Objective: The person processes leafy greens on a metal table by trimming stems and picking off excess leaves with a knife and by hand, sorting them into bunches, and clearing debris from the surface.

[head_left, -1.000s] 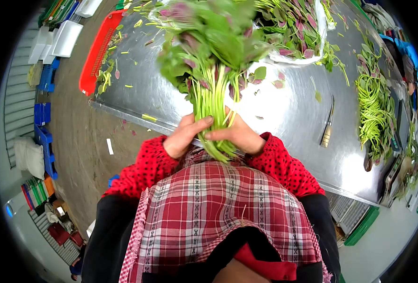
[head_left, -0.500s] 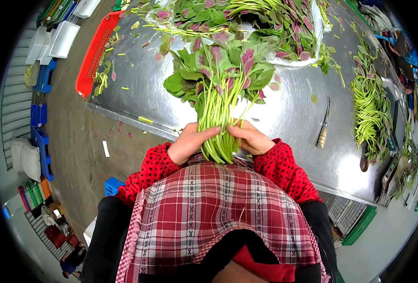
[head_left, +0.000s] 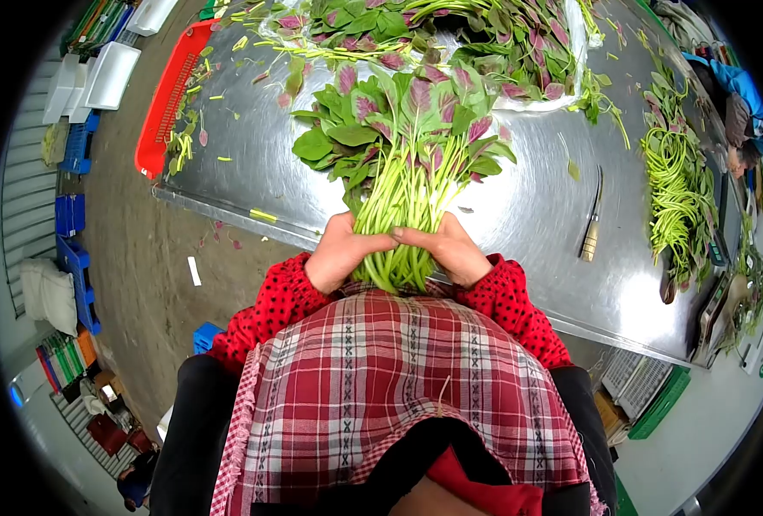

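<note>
A thick bunch of amaranth greens [head_left: 407, 185] with purple-marked leaves is held between my two hands at the near edge of the metal table. My left hand [head_left: 344, 248] wraps the stems from the left, thumb laid across them. From the right, my right hand [head_left: 449, 247] closes round the same stems, its thumb reaching over to meet the left thumb. The leafy tops point away from me; the cut stem ends hang toward my checked apron [head_left: 399, 370]. Fingers behind the stems are hidden.
A knife [head_left: 591, 219] with a wooden handle lies on the table [head_left: 528, 249] to the right. Beyond it are tied bundles of greens [head_left: 676, 189]. More loose greens [head_left: 519, 52] rest on plastic at the back. A red basket [head_left: 159, 120] stands at the left edge.
My right hand has moved left across the stems, so the thumbs now meet. The bunch is gathered between both hands, and its leaves have spread slightly.
</note>
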Demonstrator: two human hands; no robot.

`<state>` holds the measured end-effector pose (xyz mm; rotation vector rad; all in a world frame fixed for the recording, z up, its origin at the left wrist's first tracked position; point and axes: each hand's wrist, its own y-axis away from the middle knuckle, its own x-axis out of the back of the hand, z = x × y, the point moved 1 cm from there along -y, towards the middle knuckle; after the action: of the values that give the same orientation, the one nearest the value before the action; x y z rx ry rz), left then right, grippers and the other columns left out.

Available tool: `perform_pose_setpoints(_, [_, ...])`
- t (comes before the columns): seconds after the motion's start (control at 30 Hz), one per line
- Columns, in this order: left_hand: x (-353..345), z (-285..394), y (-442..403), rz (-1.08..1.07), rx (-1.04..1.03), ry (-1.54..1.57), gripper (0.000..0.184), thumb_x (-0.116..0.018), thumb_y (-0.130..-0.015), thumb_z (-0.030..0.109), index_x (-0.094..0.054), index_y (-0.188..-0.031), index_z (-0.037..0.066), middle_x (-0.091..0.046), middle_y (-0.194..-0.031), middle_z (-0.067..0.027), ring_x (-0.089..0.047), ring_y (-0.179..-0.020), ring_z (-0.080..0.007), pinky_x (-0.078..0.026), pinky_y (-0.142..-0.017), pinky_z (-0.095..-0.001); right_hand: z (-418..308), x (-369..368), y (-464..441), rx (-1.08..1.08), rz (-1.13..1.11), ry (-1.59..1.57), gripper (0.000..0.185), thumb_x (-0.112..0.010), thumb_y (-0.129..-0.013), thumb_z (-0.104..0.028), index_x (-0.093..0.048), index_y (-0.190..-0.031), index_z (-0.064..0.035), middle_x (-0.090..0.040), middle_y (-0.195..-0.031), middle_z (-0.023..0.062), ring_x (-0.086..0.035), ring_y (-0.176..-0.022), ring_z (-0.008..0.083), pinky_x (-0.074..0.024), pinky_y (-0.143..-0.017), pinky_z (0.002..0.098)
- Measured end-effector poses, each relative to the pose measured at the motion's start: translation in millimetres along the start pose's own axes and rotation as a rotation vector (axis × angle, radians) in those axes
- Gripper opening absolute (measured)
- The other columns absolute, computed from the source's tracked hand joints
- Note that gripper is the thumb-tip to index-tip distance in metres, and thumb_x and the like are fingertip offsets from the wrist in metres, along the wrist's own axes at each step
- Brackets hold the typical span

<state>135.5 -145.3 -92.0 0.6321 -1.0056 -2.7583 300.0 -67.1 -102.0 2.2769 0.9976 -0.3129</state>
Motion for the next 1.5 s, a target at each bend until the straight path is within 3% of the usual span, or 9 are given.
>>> perform_pose_setpoints(0.2, [9.7,-6.9,-0.9,0.071,0.022,0.021,0.036,-0.065,-0.078,0.001,-0.058,-0.112,-0.005,-0.066,-0.099,-0.0096,-0.063,-0.081,-0.0148,-0.051,-0.072,-0.0266,4.5,6.7,3.1,-0.108,0.006,-0.092,0.036,-0.061,-0.087,-0.007,-0.056,-0.120,0.0030,-0.064,-0.111,0.0092,-0.060,-0.098,0.0151,-0.0458,-0.089,0.0291])
perform_pose_setpoints(0.4, [22.9,-5.0,-4.0,0.026,0.032,0.030,0.022,-0.065,-0.076,0.000,-0.061,-0.098,-0.003,-0.064,-0.079,-0.0057,-0.060,-0.065,-0.0120,-0.047,-0.058,-0.0234,-2.5,6.5,-0.5,-0.082,-0.038,-0.028,0.037,-0.064,-0.083,-0.004,-0.057,-0.119,0.0017,-0.065,-0.105,0.0081,-0.060,-0.093,0.0146,-0.0467,-0.085,0.0284])
perform_pose_setpoints(0.47, [28.9,1.2,-1.5,-0.004,-0.014,0.160,0.019,-0.065,-0.076,0.000,-0.061,-0.094,-0.002,-0.063,-0.077,-0.0057,-0.059,-0.063,-0.0121,-0.046,-0.056,-0.0230,-3.8,18.2,0.1,-0.209,-0.168,0.035,0.034,-0.062,-0.082,-0.002,-0.058,-0.116,0.0013,-0.065,-0.100,0.0062,-0.060,-0.088,0.0141,-0.0472,-0.080,0.0280])
perform_pose_setpoints(0.73, [6.8,-6.3,0.3,0.050,0.092,0.006,0.019,-0.068,-0.079,0.004,-0.064,-0.096,-0.003,-0.066,-0.082,-0.0068,-0.062,-0.073,-0.0140,-0.049,-0.068,-0.0264,-11.2,8.9,-1.0,-0.136,-0.200,0.125,0.040,-0.058,-0.078,0.007,-0.057,-0.117,0.0015,-0.065,-0.101,0.0055,-0.061,-0.091,0.0140,-0.0476,-0.082,0.0273])
perform_pose_setpoints(0.8, [7.9,-1.5,0.5,0.086,-0.053,0.052,0.015,-0.067,-0.079,0.003,-0.065,-0.092,-0.002,-0.066,-0.082,-0.0069,-0.060,-0.070,-0.0122,-0.049,-0.064,-0.0254,-7.9,23.0,-5.3,-0.155,-0.311,0.161,0.041,-0.058,-0.078,0.007,-0.057,-0.119,0.0012,-0.065,-0.104,0.0065,-0.062,-0.092,0.0157,-0.0477,-0.085,0.0279])
perform_pose_setpoints(1.0, [4.4,-1.7,-1.1,0.042,-0.061,-0.081,0.013,-0.067,-0.080,0.004,-0.065,-0.091,-0.003,-0.065,-0.079,-0.0062,-0.061,-0.066,-0.0133,-0.049,-0.063,-0.0256,-2.6,5.2,-1.5,-0.111,-0.149,0.148,0.040,-0.055,-0.081,0.009,-0.055,-0.120,0.0017,-0.064,-0.106,0.0076,-0.062,-0.090,0.0170,-0.0481,-0.087,0.0300])
perform_pose_setpoints(1.23, [8.4,0.2,6.8,-0.003,0.044,0.092,0.017,-0.065,-0.079,-0.001,-0.061,-0.095,-0.003,-0.064,-0.078,-0.0076,-0.060,-0.062,-0.0146,-0.048,-0.053,-0.0262,-7.6,10.7,0.9,-0.087,-0.254,0.171,0.031,-0.054,-0.082,0.007,-0.057,-0.113,0.0021,-0.064,-0.097,0.0051,-0.059,-0.086,0.0141,-0.0484,-0.078,0.0287])
perform_pose_setpoints(1.33, [2.4,-2.6,3.1,-0.001,0.013,-0.067,0.017,-0.068,-0.079,0.004,-0.064,-0.094,-0.001,-0.065,-0.078,-0.0058,-0.059,-0.059,-0.0123,-0.047,-0.053,-0.0251,-8.5,7.8,-0.8,-0.094,-0.230,0.228,0.031,-0.054,-0.082,0.007,-0.058,-0.112,0.0027,-0.064,-0.096,0.0058,-0.060,-0.084,0.0144,-0.0491,-0.077,0.0291])
perform_pose_setpoints(1.5, [11.5,-3.9,2.7,0.060,0.033,0.058,0.015,-0.065,-0.079,0.001,-0.064,-0.093,-0.003,-0.066,-0.078,-0.0078,-0.061,-0.063,-0.0142,-0.050,-0.059,-0.0276,-10.3,12.0,3.3,-0.117,-0.172,0.128,0.026,-0.054,-0.082,0.006,-0.058,-0.108,0.0031,-0.063,-0.092,0.0066,-0.061,-0.080,0.0150,-0.0501,-0.073,0.0292])
